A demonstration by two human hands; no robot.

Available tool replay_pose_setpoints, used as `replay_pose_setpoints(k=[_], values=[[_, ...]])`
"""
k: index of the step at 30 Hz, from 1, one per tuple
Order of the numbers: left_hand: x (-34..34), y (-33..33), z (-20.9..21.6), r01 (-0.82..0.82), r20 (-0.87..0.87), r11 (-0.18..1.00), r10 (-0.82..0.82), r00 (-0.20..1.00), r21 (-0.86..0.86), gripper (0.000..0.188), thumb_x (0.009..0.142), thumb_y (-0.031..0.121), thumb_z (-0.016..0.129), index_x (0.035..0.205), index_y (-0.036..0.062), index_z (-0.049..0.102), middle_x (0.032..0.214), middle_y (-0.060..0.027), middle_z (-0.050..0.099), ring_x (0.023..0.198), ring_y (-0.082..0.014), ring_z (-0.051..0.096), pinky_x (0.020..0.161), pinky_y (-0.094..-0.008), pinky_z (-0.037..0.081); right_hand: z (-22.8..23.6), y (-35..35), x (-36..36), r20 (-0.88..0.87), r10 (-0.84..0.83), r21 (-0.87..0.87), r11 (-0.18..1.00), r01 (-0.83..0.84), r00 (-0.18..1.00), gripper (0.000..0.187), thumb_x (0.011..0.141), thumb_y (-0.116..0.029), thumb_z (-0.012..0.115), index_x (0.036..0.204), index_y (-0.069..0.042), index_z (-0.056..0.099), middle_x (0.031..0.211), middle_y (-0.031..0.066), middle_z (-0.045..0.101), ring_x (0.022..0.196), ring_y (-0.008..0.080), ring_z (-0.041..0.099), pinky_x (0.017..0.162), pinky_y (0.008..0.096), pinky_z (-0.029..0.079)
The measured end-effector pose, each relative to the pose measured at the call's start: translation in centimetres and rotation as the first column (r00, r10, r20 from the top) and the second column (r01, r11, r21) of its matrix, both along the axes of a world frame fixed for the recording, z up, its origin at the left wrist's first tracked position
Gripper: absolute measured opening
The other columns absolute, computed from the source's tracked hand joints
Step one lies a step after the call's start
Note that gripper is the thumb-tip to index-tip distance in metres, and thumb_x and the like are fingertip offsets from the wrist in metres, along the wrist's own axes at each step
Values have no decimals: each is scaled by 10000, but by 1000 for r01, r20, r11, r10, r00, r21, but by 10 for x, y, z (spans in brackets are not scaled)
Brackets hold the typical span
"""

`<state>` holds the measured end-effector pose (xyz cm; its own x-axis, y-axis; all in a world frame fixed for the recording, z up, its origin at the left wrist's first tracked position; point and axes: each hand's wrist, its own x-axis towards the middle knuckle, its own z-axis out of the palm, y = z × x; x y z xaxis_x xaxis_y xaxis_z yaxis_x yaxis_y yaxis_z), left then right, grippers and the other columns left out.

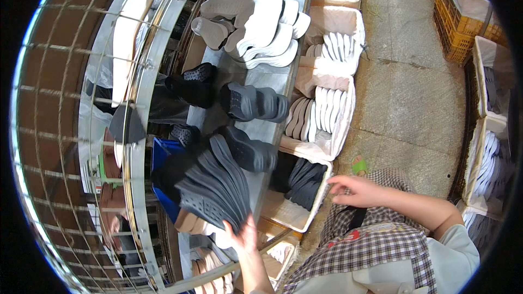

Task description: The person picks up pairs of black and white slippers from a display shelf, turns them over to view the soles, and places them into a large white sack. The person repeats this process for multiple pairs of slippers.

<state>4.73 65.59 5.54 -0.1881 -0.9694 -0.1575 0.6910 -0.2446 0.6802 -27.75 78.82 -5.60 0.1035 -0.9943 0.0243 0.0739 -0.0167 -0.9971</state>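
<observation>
Wire cage (134, 185): nearest the camera, its bars and curved rim spread over my left side.
Left hand (245, 237): fingers clamped on the near end of the stack (218, 179); my exact hold under it I can't tell.
Stack: dark grey soles, fanned and tilted, in my left hand, its blurred far end by the blue bin (163, 144); whether it touches anything beneath, I can't tell.
Right hand (357, 190): fingers apart, loosely curled, holding nothing, just beside the bin of black soles (306, 182).
Bench (256, 79): upper pile (253, 100) and lower pile (253, 149), both dark; white soles (267, 32) heaped beyond.
Lined bins (344, 122): along the bench's right side, white and tan soles in rows.
Sole handling: I judge one bunch is being managed single-handed; lifting or setting down, I can't tell.
Next grip: seems to call for keeping the fan squeezed together, my free hand steadying it.
</observation>
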Motion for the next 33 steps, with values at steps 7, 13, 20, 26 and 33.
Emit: replay_pose_setpoints(k=[7, 13, 20, 26, 33], values=[[18, 168, -24, 41, 264, 994, -66, 962, 98, 769, 769, 396, 711, 1397, 93, 385, 1417, -80, 426, 1296, -283, 397, 1088, -475, 291, 53, 8, 64, 482, 241, 22, 958, -287, 842, 823, 892, -368, 618, 1458, -24, 128, 1371, 201, 420, 1258, 281, 423, 1034, 365, 355], [-16, 188, -36, 284, 294, 942, -327, 898, 181, 740, 769, 302, 743, 1361, 30, 391, 1347, -123, 485, 1188, -318, 499, 979, -473, 422, 81, 41, 65, 954, -98, 126, 989, -82, 282, 818, 870, -105, 610, 1489, -97, 76, 1462, 118, 289, 1328, 231, 314, 1091, 368, 286], [-79, 109, 36, 526, 461, 849, -485, 743, 45, 932, 643, 168, 803, 1404, 21, 285, 1277, -179, 500, 1140, -334, 544, 963, -432, 467, 93, 68, 39, 880, -274, 236, 961, 144, 387, 845, 810, -91, 615, 1480, -93, 100, 1436, 140, 326, 1298, 262, 369, 1081, 402, 321], [-121, 59, 52, 611, 565, 749, -629, 533, 258, 638, 847, 227, 676, 1351, 13, 348, 1201, -167, 555, 1034, -263, 604, 884, -403, 516, 98, 77, 42, 847, -452, 485, 872, -61, 281, 646, 859, -277, 586, 1400, -100, 282, 1283, 133, 513, 1161, 277, 525, 980, 495, 436], [-126, 47, 11, 571, 319, 550, -829, 459, 609, 417, 884, 269, 631, 1131, -55, 543, 1024, -162, 644, 860, -244, 668, 766, -384, 567, 92, 100, 38, 772, -567, 631, 740, -234, 288, 621, 861, -489, 492, 1342, -101, 434, 1359, 148, 458, 1248, 305, 409, 1005, 569, 271]])
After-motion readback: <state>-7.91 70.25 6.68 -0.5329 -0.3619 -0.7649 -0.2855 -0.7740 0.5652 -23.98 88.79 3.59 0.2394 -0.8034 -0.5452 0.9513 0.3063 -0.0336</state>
